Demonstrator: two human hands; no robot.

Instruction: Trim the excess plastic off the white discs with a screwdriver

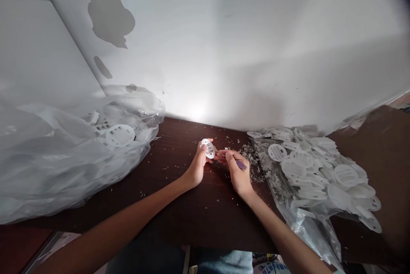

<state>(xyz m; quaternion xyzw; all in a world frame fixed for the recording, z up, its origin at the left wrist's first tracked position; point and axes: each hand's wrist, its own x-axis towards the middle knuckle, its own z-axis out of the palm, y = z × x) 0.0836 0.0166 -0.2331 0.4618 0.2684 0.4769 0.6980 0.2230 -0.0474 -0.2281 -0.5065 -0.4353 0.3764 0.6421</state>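
Above the middle of the dark table, my left hand [197, 165] grips a small round white plastic part [208, 149] with slots cut through it. My right hand [238, 173] is closed around the purple handle [241, 165] of a thin-tipped hand tool. The tool's slim metal end points left and reaches the right edge of the white part; whether it touches or sits in a slot is too small to tell. My left thumb lies over the part's near face, and the other fingers support it from behind.
A large clear plastic bag [73, 167] with similar white parts stands at left. To the right, a heap of white slotted discs [320, 171] lies on a plastic sheet. Small white scraps [253, 163] pile beside it and dot the dark table [192, 205]. A white wall [205, 51] rises behind.
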